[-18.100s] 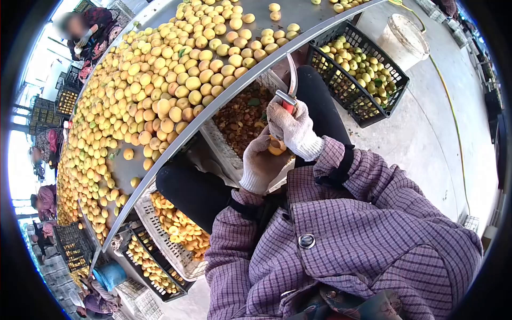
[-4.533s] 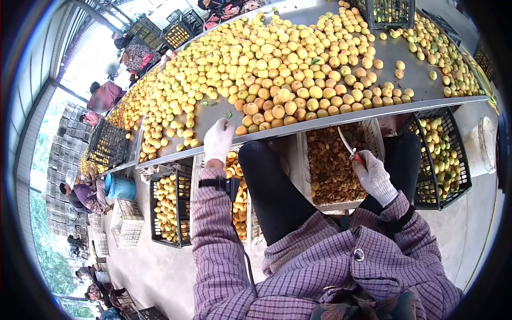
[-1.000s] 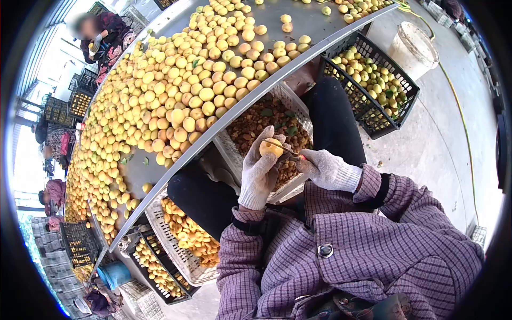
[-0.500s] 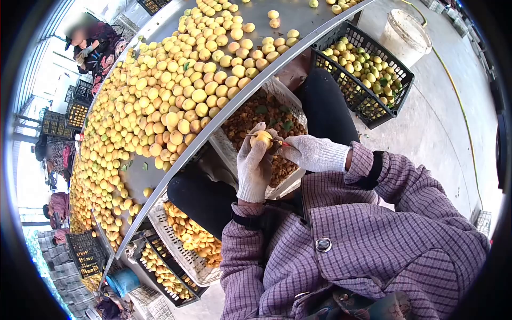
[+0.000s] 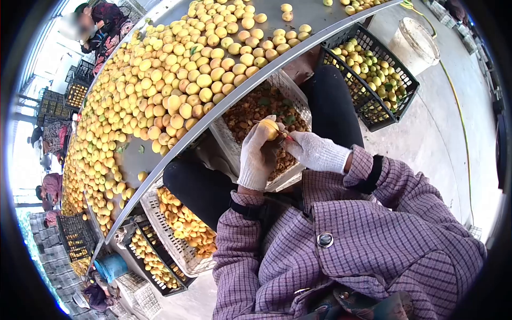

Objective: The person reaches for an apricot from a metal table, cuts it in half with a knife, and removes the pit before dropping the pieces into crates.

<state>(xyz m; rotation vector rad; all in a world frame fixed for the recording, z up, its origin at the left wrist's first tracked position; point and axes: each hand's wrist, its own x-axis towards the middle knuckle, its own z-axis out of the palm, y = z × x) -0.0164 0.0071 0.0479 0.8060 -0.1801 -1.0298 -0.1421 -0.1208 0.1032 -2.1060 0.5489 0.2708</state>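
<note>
Wearing a white knit glove, my left hand is closed around a yellow apricot. My gloved right hand grips a small tool with a red handle; it looks like a small knife, and its tip meets the apricot. Most of the handle is hidden in my fingers. Both hands are over a white crate of brown pits and a few leaves, between my knees. Beside them the metal table carries a large spread of whole apricots.
The table's raised metal edge runs diagonally past my knees. At lower left are a white crate of split apricots and a black crate. A black crate of greenish fruit and a white bucket stand right. People sit across the table.
The view has shifted slightly, so the table and crates sit differently in it. Both hands stay together at the apricot, which appears slightly turned in my left hand.
</note>
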